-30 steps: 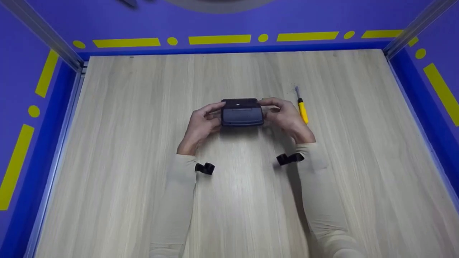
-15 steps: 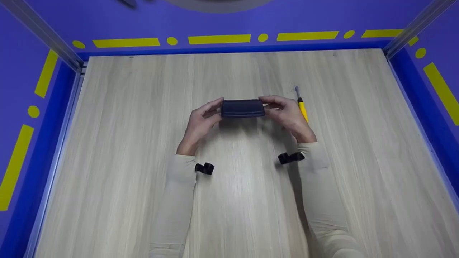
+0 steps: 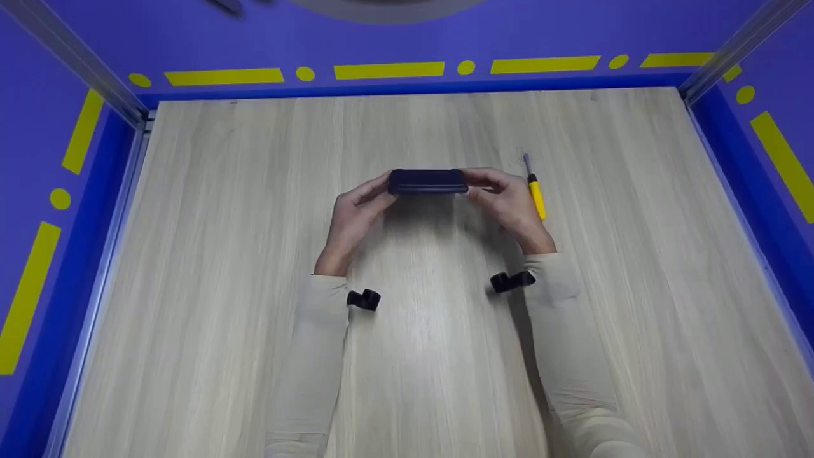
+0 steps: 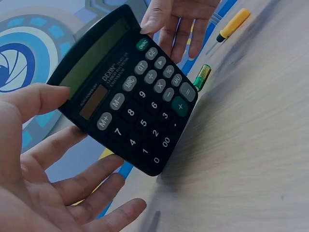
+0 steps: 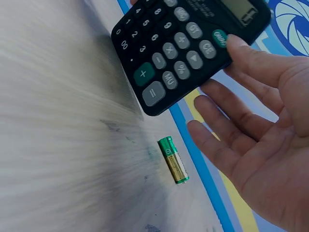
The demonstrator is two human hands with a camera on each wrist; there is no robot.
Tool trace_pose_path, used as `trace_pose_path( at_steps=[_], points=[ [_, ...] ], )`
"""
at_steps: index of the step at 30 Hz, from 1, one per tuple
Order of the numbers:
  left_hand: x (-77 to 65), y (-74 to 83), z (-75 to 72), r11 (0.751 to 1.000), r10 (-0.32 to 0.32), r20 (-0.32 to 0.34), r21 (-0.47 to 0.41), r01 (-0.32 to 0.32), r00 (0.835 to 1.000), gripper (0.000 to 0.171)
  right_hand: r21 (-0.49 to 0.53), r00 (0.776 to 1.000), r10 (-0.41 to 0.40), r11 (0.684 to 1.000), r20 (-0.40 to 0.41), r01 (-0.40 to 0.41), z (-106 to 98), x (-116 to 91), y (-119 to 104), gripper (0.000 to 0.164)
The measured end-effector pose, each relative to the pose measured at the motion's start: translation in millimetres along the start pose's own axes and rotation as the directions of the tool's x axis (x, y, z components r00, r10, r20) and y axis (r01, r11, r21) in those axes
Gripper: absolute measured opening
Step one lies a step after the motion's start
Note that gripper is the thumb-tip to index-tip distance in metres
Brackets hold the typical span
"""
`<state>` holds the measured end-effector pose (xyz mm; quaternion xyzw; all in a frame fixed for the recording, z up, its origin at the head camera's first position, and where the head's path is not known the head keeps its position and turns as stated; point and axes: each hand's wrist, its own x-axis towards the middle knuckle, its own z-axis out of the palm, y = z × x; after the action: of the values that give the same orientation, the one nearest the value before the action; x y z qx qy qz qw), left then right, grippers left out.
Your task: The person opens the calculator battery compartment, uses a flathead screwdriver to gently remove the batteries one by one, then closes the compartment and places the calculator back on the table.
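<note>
A black calculator [image 3: 427, 181] is lifted off the table and tilted, its keys and display turned away from the head camera. My left hand [image 3: 360, 213] pinches one end, the thumb [image 4: 48, 99] at the display side and the fingers behind. At the other end my right hand [image 3: 507, 202] pinches it, the thumb [image 5: 251, 55] beside the green ON/AC key [image 5: 220, 38]. The right wrist view shows a dark mark on the display [image 5: 241, 10]. A green and gold battery [image 5: 173, 160] lies on the table beyond the calculator; the calculator and right hand hide it from the head view.
A screwdriver [image 3: 536, 194] with a yellow handle lies just right of my right hand. The wooden table [image 3: 254, 191] is bounded by blue walls with yellow marks [image 3: 389, 70] at the back and sides. Black wrist cameras [image 3: 364, 299] sit at both sleeves.
The calculator has been tipped from showing its back with a battery-compartment area to nearly edge-on, and raised slightly away from me. Both hands keep their hold and have barely shifted.
</note>
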<state>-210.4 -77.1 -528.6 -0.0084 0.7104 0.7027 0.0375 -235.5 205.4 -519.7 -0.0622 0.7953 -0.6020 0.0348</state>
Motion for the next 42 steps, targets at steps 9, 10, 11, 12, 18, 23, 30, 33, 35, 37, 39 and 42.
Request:
trace_pose_path(
  at_steps=[9,10,11,12,18,23,30,33,35,37,39,42],
  points=[
    [-0.2,-0.7,4.3,0.999,0.019,-0.082,0.037,-0.016,0.996,0.036,0.022,0.995,-0.071,0.997,-0.075,0.072,9.4,-6.5,-6.8,0.032],
    [-0.3,-0.8,4.6,0.999,0.026,-0.087,0.039,-0.023,0.996,0.035,0.027,0.993,-0.076,0.997,-0.09,0.078,10.4,-5.5,-3.1,0.031],
    [-0.5,-1.0,4.8,0.999,0.033,-0.094,0.042,-0.029,0.995,0.034,0.043,0.992,-0.077,0.996,-0.104,0.081,11.4,-3.3,2.6,0.03],
    [-0.6,-1.4,5.0,0.998,0.039,-0.101,0.043,-0.035,0.994,0.032,0.059,0.99,-0.079,0.994,-0.118,0.087,12.6,-1.8,6.5,0.03],
    [1.0,-4.1,7.9,0.997,0.066,-0.145,0.038,-0.061,0.987,0.029,0.084,0.98,-0.125,0.987,-0.158,0.14,19.2,1.3,16.7,0.027],
    [1.9,-5.4,10.1,0.997,0.073,-0.155,0.004,-0.073,0.985,0.03,0.068,0.976,-0.122,0.988,-0.18,0.136,23.4,1.1,17.0,0.028],
    [0.0,-6.8,9.7,0.99,-0.015,-0.092,-0.138,0.002,0.996,0.036,0.076,0.986,-0.017,0.997,-0.167,0.03,29.7,0.8,14.7,0.034],
    [-0.5,-7.8,8.9,0.987,-0.028,-0.08,-0.163,0.014,0.996,0.039,0.1,0.989,0.021,0.995,-0.147,-0.006,30.5,-0.3,13.7,0.035],
    [-0.7,-8.5,8.2,0.989,-0.034,-0.084,-0.147,0.021,0.996,0.04,0.116,0.99,0.041,0.993,-0.134,-0.025,30.5,-0.8,13.0,0.035],
    [-0.9,-9.1,7.6,0.992,-0.036,-0.087,-0.126,0.025,0.996,0.04,0.127,0.991,0.057,0.991,-0.123,-0.041,30.7,-0.8,12.1,0.035],
    [-0.8,-9.7,7.2,0.993,-0.036,-0.085,-0.114,0.026,0.996,0.04,0.121,0.991,0.067,0.991,-0.111,-0.054,30.7,-0.8,11.3,0.037],
    [-0.6,-11.0,6.8,0.992,-0.036,-0.075,-0.121,0.026,0.997,0.039,0.114,0.993,0.073,0.992,-0.087,-0.063,30.4,-0.2,11.1,0.04]
  ],
)
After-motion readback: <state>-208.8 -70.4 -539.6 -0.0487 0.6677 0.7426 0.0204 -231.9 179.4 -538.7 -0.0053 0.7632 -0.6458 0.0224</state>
